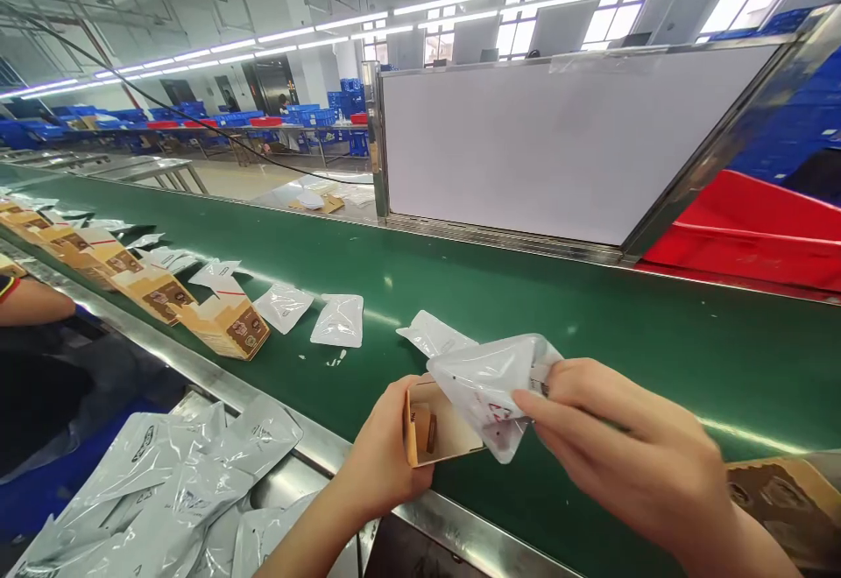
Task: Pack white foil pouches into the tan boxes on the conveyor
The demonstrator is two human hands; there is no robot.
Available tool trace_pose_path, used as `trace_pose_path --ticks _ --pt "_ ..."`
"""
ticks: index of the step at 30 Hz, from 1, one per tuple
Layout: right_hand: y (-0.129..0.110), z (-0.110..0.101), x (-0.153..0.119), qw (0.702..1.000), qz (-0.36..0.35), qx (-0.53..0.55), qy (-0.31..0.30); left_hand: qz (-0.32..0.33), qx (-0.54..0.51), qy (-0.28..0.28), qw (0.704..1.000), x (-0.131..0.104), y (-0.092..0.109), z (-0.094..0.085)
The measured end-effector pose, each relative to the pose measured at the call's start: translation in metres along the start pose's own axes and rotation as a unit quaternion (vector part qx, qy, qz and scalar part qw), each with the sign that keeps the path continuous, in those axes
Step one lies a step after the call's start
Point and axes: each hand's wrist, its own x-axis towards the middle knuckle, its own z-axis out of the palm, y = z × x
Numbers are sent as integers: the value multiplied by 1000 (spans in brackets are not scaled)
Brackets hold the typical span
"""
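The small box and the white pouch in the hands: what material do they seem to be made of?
Small box in the left hand: probably thin cardboard, matte tan inside, with sharp folded edges. White pouch in the right hand: likely soft plastic film, glossy and translucent, with creases and bright glare.

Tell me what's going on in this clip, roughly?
A person stands at a green conveyor belt. The left hand holds a small open cardboard box, while the right hand holds a clear plastic pouch at its mouth. More boxes and loose pouches lie along the belt, and a pile of pouches sits below its near edge. Another person's arm shows far left.
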Motion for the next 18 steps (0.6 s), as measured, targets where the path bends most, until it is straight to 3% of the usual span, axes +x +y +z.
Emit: trace_pose_path --ticks 3,8,11,14,16,18 --pt "-1 2 18 983 -151 -79 -63 -6 -48 -11 999 0 1 8" --pt "0 3 19 952 -271 -46 -135 17 -93 -23 995 1 10 14" --pt "-1 4 22 946 -258 -38 -194 9 -81 -46 996 1 10 16" --pt "1 10 29 933 -201 -6 -299 -31 -62 -65 995 2 9 20" --pt "3 17 33 893 -147 55 -421 -28 -58 -66 996 2 9 22" --pt "5 27 35 818 -81 125 -555 0 -67 -71 995 2 10 25"
